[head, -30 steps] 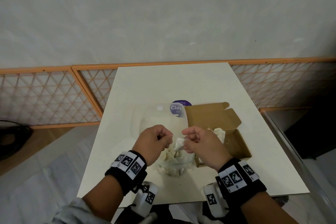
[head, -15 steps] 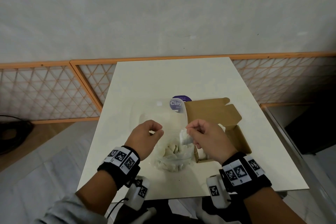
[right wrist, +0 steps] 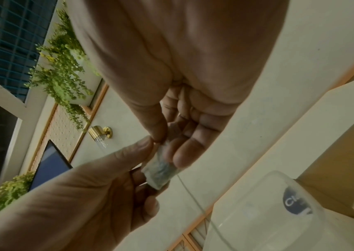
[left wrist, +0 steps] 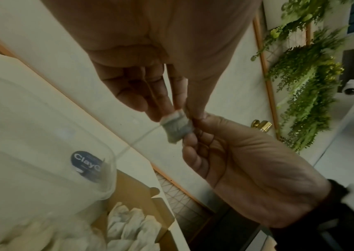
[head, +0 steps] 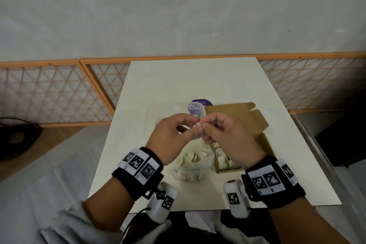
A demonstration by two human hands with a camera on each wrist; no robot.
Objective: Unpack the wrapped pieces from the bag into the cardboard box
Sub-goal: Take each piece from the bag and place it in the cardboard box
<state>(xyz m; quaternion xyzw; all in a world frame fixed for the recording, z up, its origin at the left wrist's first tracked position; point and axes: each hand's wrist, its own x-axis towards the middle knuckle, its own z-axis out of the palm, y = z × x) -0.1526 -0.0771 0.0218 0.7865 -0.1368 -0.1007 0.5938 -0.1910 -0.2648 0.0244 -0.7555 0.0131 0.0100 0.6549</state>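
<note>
A small white wrapped piece (left wrist: 177, 128) hangs in mid-air, seen from the other side in the right wrist view (right wrist: 159, 171). My left hand (head: 190, 125) and right hand (head: 210, 127) meet fingertip to fingertip and both pinch it. Below them lies the clear plastic bag (head: 190, 166) with a purple "Clay" sticker (head: 196, 108); several wrapped pieces still lie inside. Right of the bag stands the open cardboard box (head: 266, 144), lid flap back, with wrapped pieces (head: 223, 161) inside. In the head view the fingers mostly hide the held piece.
Bag and box sit on a small white table (head: 178, 81) whose front edge is near my wrists. An orange lattice railing (head: 55, 93) runs behind and to both sides. A glass-topped surface (head: 326, 144) adjoins the right. A dark object (head: 17, 136) lies on the floor at left.
Half a second ago the right hand held the piece alone, with the left hand apart from it. Now both hands have risen and closed together on the piece above the bag.
</note>
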